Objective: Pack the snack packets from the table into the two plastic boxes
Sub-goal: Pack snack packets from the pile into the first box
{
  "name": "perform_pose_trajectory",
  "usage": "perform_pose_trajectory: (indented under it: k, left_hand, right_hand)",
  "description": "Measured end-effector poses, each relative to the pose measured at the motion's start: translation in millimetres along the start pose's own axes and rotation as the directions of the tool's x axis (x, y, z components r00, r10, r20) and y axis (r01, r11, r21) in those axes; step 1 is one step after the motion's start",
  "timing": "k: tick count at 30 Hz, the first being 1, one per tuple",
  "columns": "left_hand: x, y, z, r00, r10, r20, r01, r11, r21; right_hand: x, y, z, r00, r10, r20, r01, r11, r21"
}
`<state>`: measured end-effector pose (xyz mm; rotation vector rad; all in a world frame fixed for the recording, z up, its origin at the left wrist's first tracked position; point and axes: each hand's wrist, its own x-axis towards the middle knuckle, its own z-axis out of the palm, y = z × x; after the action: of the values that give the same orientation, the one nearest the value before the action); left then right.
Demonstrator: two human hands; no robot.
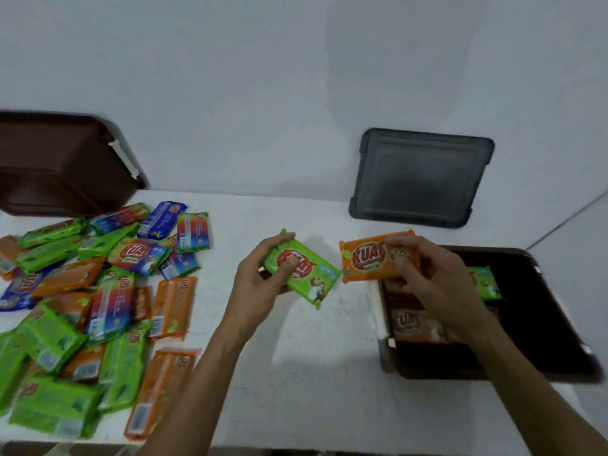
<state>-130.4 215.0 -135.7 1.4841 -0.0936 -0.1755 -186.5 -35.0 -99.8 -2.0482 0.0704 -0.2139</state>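
Observation:
My left hand (263,278) grips a green snack packet (312,278) above the middle of the white table (296,373). My right hand (434,278) holds an orange snack packet (365,258) just left of the brown plastic box (559,363) at the right. That box holds a green packet (487,281) and some brownish packets (414,324). A pile of green, orange and blue packets (98,307) lies on the table's left side. A second brown box (62,166) stands behind the pile at the far left.
A dark grey lid (421,179) leans against the white wall behind the right box. The table's front edge runs along the bottom of the view.

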Motion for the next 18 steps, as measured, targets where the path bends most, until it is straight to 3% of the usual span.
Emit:
perform_pose_trajectory:
  k: [7, 15, 17, 18]
  left_hand:
    - [-13.1, -9.3, 75.5, 0.998, -0.050, -0.047, 0.041, 0.984, -0.173]
    - [-27.5, -31.6, 127.1, 0.994, -0.058, -0.089, 0.049, 0.993, -0.104]
    - [-28.7, -32.1, 131.3, 0.991, -0.049, -0.125, 0.038, 0.996, -0.086]
    - [-28.7, -31.6, 132.6, 0.990, -0.041, -0.137, 0.031, 0.997, -0.068]
  right_hand:
    - [-39.2, 28.7, -95.5, 0.983, 0.179, 0.034, -0.180, 0.983, 0.046]
    - [-43.8, 82.9, -89.4, 0.848, 0.332, 0.414, -0.413, 0.902, 0.123]
    - [-41.4, 91.3, -79.4, 0.820, 0.376, 0.432, -0.421, 0.907, 0.012]
    - [-39.9, 93.9, -76.4, 0.832, 0.377, 0.406, -0.359, 0.925, -0.123]
